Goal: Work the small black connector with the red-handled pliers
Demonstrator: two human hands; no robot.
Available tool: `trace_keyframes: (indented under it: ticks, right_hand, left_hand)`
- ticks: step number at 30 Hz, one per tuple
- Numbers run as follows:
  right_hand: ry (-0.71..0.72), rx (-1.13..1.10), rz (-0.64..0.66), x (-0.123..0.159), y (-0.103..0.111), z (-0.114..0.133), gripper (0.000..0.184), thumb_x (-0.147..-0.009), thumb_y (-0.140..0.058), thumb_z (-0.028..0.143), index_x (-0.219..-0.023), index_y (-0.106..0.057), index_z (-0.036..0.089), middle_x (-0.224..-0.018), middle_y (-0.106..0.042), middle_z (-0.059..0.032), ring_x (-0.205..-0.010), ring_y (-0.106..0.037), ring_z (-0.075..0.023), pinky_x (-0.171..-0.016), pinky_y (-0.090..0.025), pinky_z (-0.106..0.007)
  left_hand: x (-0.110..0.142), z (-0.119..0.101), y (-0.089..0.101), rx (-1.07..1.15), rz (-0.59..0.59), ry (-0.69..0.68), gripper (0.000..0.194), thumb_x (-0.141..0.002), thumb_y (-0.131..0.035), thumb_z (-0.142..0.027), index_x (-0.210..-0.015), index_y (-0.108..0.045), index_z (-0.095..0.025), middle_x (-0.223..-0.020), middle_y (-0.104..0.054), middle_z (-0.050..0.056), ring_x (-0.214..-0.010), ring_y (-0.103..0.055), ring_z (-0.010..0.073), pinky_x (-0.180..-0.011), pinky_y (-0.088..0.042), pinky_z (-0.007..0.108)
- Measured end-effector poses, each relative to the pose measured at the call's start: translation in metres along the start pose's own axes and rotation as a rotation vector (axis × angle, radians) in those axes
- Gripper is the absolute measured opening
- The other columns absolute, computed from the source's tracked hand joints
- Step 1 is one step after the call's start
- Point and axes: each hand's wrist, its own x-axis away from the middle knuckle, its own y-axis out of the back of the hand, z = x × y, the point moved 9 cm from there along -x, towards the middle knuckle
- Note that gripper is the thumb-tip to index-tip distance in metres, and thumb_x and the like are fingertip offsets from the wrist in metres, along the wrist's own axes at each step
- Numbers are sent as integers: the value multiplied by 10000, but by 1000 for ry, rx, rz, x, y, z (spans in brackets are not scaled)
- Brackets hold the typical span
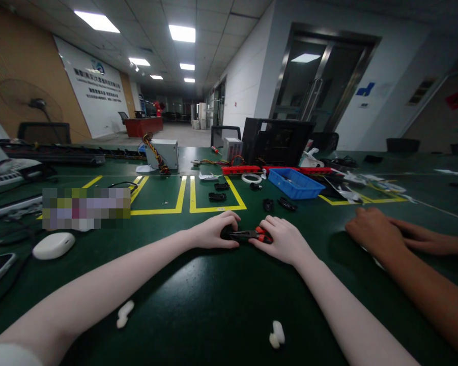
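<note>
My right hand (278, 239) is closed around the red and black handles of a pair of pliers (246, 235), whose jaws point left. My left hand (216, 231) is closed on a small black part (226, 233), and the tips of the pliers reach it. Fingers hide most of that part, so its kind does not show. Beyond my hands lie several small black plastic pieces, among them one (217, 196) inside a yellow taped outline and a pair (287, 204) in front of the blue tray (301, 188).
A co-worker's hands (377, 234) rest on the table at right. Two white earbuds (277, 334) lie near me, with a white case (54, 245) at left. Farther back stand a power supply (168, 154), a black computer case (275, 142) and red strips (240, 170).
</note>
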Motion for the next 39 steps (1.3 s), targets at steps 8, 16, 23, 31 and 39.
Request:
trace_keyframes:
  ticks: [8, 16, 23, 31, 39]
  right_hand:
    - [-28, -19, 30, 1, -5, -3, 324, -839, -546, 531, -804, -574, 211, -885, -572, -47, -709, -550, -168, -611, -398, -293]
    - [-9, 40, -15, 1, 3, 0, 333, -832, -561, 523, -838, -597, 191, -899, -593, -71, -761, -553, -189, -670, -405, -312]
    - [-43, 44, -35, 1, 6, -4, 365, -835, -549, 542, -865, -606, 183, -906, -598, -71, -802, -561, -200, -695, -408, -320]
    - [-65, 7, 28, 2, -1, -6, 350, -826, -553, 546, -831, -596, 199, -892, -598, -55, -761, -565, -183, -662, -409, -308]
    - [-88, -51, 80, 3, -5, -8, 330, -836, -545, 533, -804, -590, 207, -863, -586, -45, -720, -564, -167, -609, -401, -287]
  left_hand:
    - [0, -5, 3, -165, -24, -26, 284, -772, -725, -347, -943, -578, -175, -1230, -571, 140, -1171, -528, 287, -997, -401, 441]
    - [1, -9, 3, -126, -8, -61, 215, -810, -699, -303, -951, -600, -173, -1262, -554, 139, -1193, -517, 260, -998, -416, 420]
    - [0, 0, 6, 3, -60, -67, 234, -777, -736, -277, -943, -621, -158, -1209, -571, 127, -1129, -553, 248, -976, -437, 401]
    - [0, 4, 7, 41, -56, -36, 270, -731, -776, -298, -913, -639, -154, -1177, -584, 123, -1101, -563, 251, -967, -433, 409]
    - [0, 2, 8, 33, -56, -13, 275, -726, -782, -295, -903, -625, -154, -1150, -594, 116, -1068, -570, 244, -932, -446, 395]
